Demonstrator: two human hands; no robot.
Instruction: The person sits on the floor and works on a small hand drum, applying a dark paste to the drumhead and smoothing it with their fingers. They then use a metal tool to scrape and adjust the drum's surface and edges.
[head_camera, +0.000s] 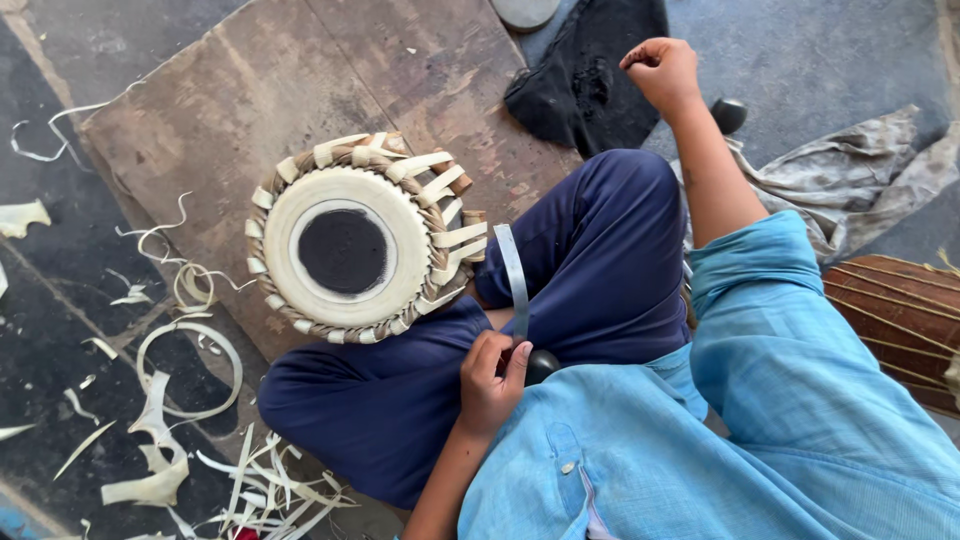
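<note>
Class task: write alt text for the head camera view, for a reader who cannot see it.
A seated person's left hand holds a flat strap running up from their lap, while the right hand is raised in a fist. A small laced drum stands on a wooden board, with pale trimmings scattered beside it.

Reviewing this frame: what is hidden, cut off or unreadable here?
- Head view: left hand wraps the dark handle of the metal blade; the handle's shape is hidden.
- Right hand is a closed fist; whether it holds anything cannot be told.
- Wooden drum is cut by the right edge.
- Small drum: its body hides beneath its head.
</note>
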